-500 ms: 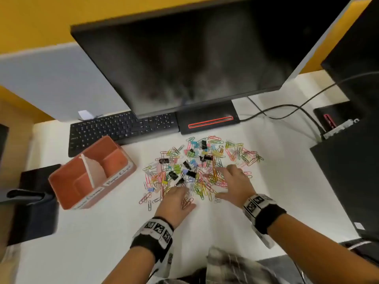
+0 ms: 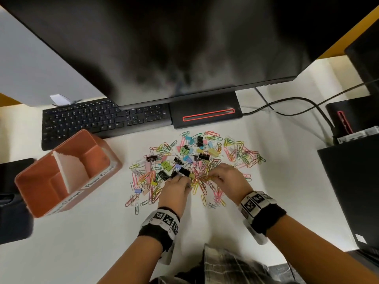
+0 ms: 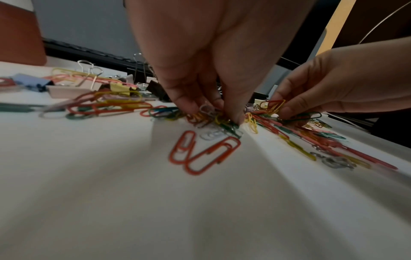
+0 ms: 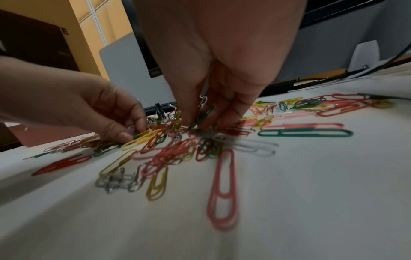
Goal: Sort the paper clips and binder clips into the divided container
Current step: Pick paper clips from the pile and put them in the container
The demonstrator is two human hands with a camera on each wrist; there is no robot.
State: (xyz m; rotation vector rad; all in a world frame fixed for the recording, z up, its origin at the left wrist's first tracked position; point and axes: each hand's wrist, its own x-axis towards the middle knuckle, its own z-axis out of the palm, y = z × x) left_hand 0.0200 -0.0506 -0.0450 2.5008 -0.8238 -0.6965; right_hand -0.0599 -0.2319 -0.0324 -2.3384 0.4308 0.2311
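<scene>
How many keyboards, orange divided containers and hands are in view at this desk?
Keyboard: 1
Orange divided container: 1
Hands: 2, the left hand and the right hand, each pinching paper clips from the heap
Total: 4

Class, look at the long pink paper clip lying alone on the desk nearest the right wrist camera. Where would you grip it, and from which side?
Take the pink paper clip at its near rounded end, coming from above with fingers pinching across its narrow width. It lies flat on the desk, apart from the tangle, so probably only its edges offer purchase.
</scene>
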